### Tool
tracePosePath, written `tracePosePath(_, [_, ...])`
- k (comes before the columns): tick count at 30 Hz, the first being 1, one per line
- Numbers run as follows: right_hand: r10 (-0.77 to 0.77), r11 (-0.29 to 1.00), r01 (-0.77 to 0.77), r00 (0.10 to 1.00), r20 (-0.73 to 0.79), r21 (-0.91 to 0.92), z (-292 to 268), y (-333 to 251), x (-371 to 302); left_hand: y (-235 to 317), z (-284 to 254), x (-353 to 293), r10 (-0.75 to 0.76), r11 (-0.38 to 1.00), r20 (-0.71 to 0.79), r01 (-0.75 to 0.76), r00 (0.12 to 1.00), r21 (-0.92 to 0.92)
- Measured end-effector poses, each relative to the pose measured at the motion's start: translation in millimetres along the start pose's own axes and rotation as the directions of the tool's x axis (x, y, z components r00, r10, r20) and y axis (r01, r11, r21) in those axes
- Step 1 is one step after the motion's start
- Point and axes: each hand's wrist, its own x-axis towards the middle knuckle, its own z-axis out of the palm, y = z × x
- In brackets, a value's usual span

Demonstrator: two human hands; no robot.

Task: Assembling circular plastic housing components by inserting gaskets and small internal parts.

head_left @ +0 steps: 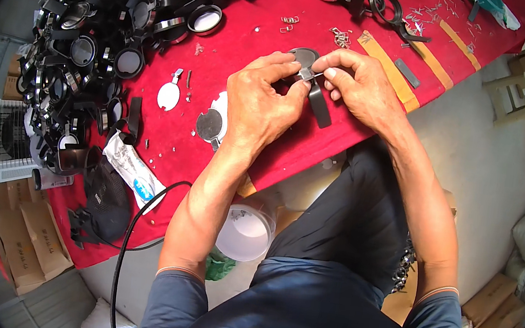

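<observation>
My left hand [261, 101] is closed on a small part with a dark round disc [305, 55], a silver metal hinge piece [307, 74] and a flat black handle [319, 107]. Thumb and fingers grip it near the hinge. On the other side, my right hand [362, 87] is pinched at that same hinge. Something thin and light shows at its fingertips, too small to name. Beside my left wrist lie a dark disc with a tab [211, 125] and a white disc, partly covered. Farther left, a white disc with a metal tab [169, 94] rests on the red cloth [185, 147].
A large heap of black ring-shaped parts with handles [85, 51] covers the left side. Small wire clips [340, 38], scattered pins [421, 19] and several more rings [389, 7] lie at the back. A white bucket [244, 233] stands below the table edge; a black cable [126, 245] hangs left.
</observation>
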Motion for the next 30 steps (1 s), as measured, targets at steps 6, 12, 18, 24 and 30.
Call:
tracePosePath(6, [0.008,0.993,-0.003,0.999,-0.037,0.122,6.6,2.8,0.6,-0.9,-4.4,4.2,0.069,0.994,0.044,-0.073,0.997,0.082])
tracePosePath(12, [0.040,0.967,-0.013,0.994,-0.100,0.254,15.1,5.8,-3.0,-0.7,-2.8,3.1,0.003,1.000,0.048,-0.004,0.999,0.013])
tracePosePath(18, [0.069,0.945,-0.015,0.986,-0.153,0.326,24.3,10.1,-6.2,0.6,-2.2,1.5,-0.006,1.000,0.046,0.005,0.999,0.019])
tracePosePath(24, [0.069,0.911,0.013,0.981,-0.183,0.413,32.3,18.5,-6.9,9.3,-1.8,0.7,0.004,0.998,0.051,-0.008,0.999,0.070])
tracePosePath(30, [-0.001,0.903,0.099,0.974,-0.228,0.418,38.0,19.7,-9.2,2.4,-0.8,1.8,0.167,0.982,0.049,-0.170,0.985,0.086])
